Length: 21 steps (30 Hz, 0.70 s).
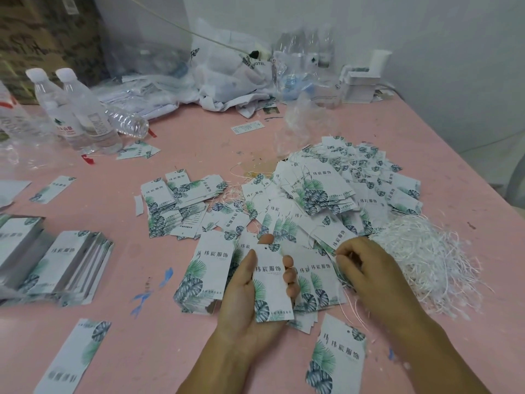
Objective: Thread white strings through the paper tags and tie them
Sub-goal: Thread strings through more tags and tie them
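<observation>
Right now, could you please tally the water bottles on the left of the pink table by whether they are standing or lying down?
Standing bottles with white caps: 2
Standing bottle with a red label, cut by the frame edge: 1
Bottle lying on its side: 1
Total: 4

Bench (199,143) surface: pink. Paper tags (321,191): white, green and dark blue leaf print. Strings (426,251): white.

**Crowded ahead, open to the left**

Bare pink table (170,336) lies left of the left hand (250,302). Ahead, scattered tags (326,200) block passage; the string tangle (426,263) (loose, sprawling) crowds the right hand (369,268).
</observation>
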Tool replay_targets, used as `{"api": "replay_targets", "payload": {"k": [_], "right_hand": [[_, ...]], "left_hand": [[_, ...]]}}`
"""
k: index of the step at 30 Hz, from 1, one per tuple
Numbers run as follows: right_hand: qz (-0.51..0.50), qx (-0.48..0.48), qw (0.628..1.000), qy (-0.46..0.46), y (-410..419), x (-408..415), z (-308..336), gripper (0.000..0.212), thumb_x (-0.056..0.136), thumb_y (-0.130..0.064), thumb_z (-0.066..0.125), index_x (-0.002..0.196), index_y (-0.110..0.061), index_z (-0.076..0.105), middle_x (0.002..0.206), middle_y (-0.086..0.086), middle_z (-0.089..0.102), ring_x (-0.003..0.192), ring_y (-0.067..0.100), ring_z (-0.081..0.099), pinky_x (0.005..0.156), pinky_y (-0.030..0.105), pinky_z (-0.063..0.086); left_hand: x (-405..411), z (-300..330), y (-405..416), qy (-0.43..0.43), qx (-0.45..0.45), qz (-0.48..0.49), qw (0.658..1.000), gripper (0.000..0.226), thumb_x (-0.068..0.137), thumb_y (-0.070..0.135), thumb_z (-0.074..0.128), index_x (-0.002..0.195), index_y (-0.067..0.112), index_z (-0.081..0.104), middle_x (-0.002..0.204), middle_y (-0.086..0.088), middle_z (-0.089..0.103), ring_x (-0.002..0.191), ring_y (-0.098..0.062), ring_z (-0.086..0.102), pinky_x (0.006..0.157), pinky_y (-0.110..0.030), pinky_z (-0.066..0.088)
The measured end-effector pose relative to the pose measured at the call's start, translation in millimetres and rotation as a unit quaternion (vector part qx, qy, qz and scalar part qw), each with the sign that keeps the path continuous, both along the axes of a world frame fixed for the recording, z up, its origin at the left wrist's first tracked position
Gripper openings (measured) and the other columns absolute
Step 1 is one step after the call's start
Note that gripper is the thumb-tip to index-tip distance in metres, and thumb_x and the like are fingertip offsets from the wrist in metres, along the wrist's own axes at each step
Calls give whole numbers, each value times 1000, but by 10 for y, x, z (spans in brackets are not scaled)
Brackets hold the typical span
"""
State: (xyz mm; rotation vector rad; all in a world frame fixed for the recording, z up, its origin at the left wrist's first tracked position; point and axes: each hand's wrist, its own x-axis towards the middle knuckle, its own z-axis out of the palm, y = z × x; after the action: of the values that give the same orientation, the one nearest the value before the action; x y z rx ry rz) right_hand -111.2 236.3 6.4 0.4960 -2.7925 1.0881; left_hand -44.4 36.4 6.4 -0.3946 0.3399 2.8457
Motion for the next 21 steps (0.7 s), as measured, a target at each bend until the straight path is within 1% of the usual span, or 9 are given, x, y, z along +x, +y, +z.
{"api": "replay_targets", "payload": {"k": [3, 6, 8, 10, 12, 15, 18, 20, 21], "right_hand": [[-25, -86, 995, -31, -8, 37, 21, 12, 93, -24, 59, 88, -35, 59, 78, -13, 61, 69, 4, 57, 55, 18, 47], [-46, -235, 968, -77, -53, 92, 70, 21, 90, -18, 66, 96, -37, 68, 86, -14, 69, 77, 1, 64, 66, 12, 51], [-36, -306, 947, -94, -96, 123, 119, 25, 87, -12, 69, 94, -35, 73, 86, -9, 73, 77, 2, 67, 67, 11, 51], [-11, -330, 937, -115, -153, 168, 156, 24, 86, -11, 68, 92, -33, 76, 85, -6, 75, 77, 6, 70, 66, 18, 55], [12, -326, 936, -133, -219, 219, 174, 22, 87, -16, 66, 94, -35, 76, 86, -4, 75, 79, 12, 71, 69, 24, 58], [43, -340, 927, -151, -322, 303, 194, 23, 85, -20, 64, 97, -36, 76, 83, -4, 75, 75, 9, 70, 67, 23, 56], [63, -383, 909, -151, -413, 370, 222, 17, 83, -11, 65, 94, -20, 74, 77, -1, 74, 64, 10, 70, 57, 17, 54], [59, -363, 921, -131, -432, 379, 219, 18, 84, -5, 67, 90, -21, 73, 76, 1, 74, 64, 9, 69, 59, 14, 52], [57, -354, 925, -125, -432, 378, 215, 19, 84, -6, 68, 89, -23, 74, 76, 2, 74, 66, 10, 70, 60, 14, 53]], "left_hand": [[-3, 4, 11, 8, -14, 11, 1000, 40, 82, 26, 66, 120, 21, 57, 93, -18, 58, 69, -25, 52, 56, -32, 48], [-2, -4, 24, 24, -31, 15, 999, 29, 80, 19, 68, 108, 18, 61, 91, -18, 58, 67, -25, 53, 55, -32, 49], [4, -13, 32, 42, -46, 15, 998, 28, 74, 8, 74, 99, 17, 64, 91, -18, 59, 66, -26, 53, 54, -32, 49], [15, -20, 44, 64, -75, 1, 995, 28, 68, 4, 79, 90, 16, 68, 91, -18, 60, 66, -26, 54, 54, -31, 49], [34, -13, 58, 93, -113, -21, 989, 22, 72, 5, 76, 88, 17, 65, 89, -16, 61, 65, -25, 54, 55, -30, 49], [58, -18, 77, 113, -176, -28, 977, 20, 81, 11, 72, 94, 19, 60, 84, -15, 61, 60, -24, 55, 55, -29, 49], [62, -17, 90, 122, -276, -10, 953, 22, 80, 20, 73, 99, 19, 62, 78, -17, 61, 59, -26, 56, 55, -32, 51], [61, -26, 98, 127, -336, -3, 933, 27, 79, 26, 74, 100, 15, 61, 72, -19, 60, 59, -27, 57, 55, -34, 52], [62, -34, 96, 127, -357, 1, 926, 27, 79, 27, 74, 99, 14, 61, 70, -19, 60, 58, -27, 58, 55, -34, 52]]}}
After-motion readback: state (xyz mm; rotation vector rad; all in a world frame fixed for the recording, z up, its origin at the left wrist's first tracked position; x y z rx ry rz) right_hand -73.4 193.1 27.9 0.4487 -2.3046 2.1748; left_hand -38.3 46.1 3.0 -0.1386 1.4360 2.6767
